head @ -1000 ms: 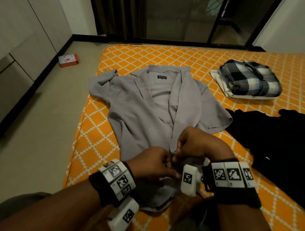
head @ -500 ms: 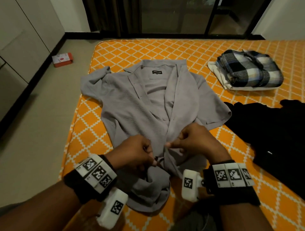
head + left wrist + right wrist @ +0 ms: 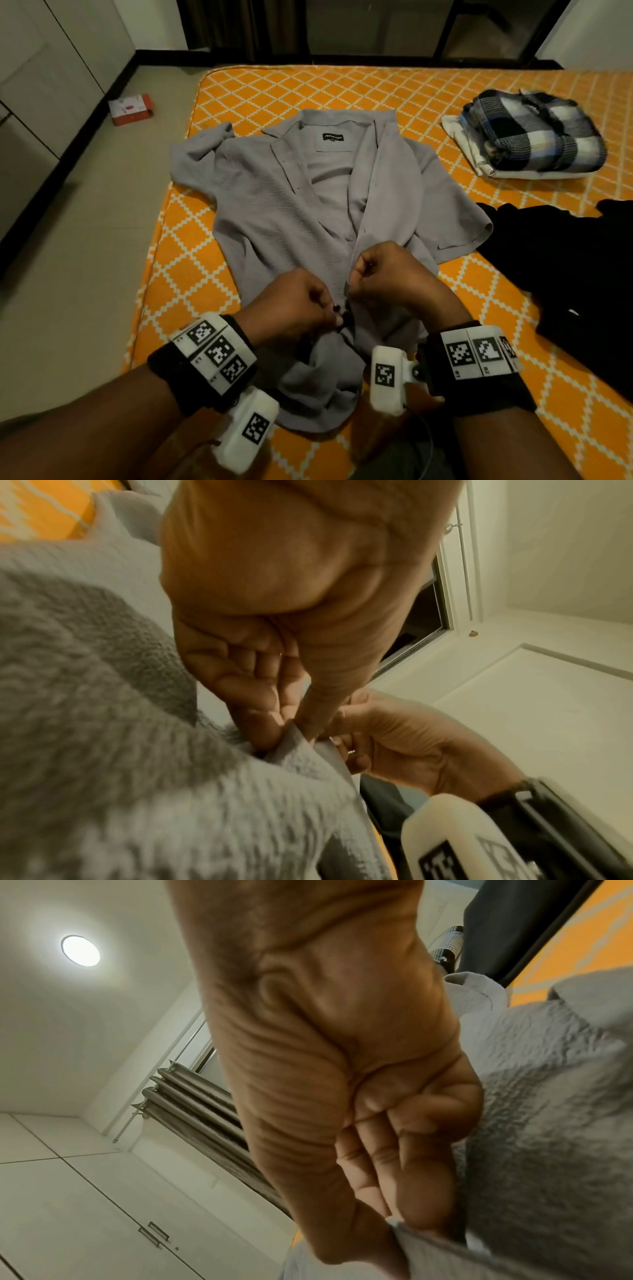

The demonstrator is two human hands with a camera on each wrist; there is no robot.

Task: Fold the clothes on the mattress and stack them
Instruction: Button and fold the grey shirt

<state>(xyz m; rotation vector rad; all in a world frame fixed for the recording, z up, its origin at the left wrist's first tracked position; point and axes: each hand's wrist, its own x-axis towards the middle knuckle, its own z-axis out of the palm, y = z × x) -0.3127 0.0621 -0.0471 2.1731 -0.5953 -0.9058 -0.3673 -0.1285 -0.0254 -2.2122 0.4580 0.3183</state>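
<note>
A grey short-sleeved shirt lies face up and unbuttoned on the orange patterned mattress, collar at the far end. My left hand pinches the left front edge of the shirt low down, by a dark button. My right hand pinches the right front edge of the shirt just across from it. Both hands meet at the shirt's middle, fingers curled on cloth. The hem is bunched between my wrists.
A folded stack with a plaid shirt on top sits at the far right of the mattress. A black garment lies spread at the right. On the floor at the left lies a small red box, near white cupboards.
Both hands have moved up the shirt's front opening, away from me, still pinching its two edges together. The lower part of the shirt is more bunched.
</note>
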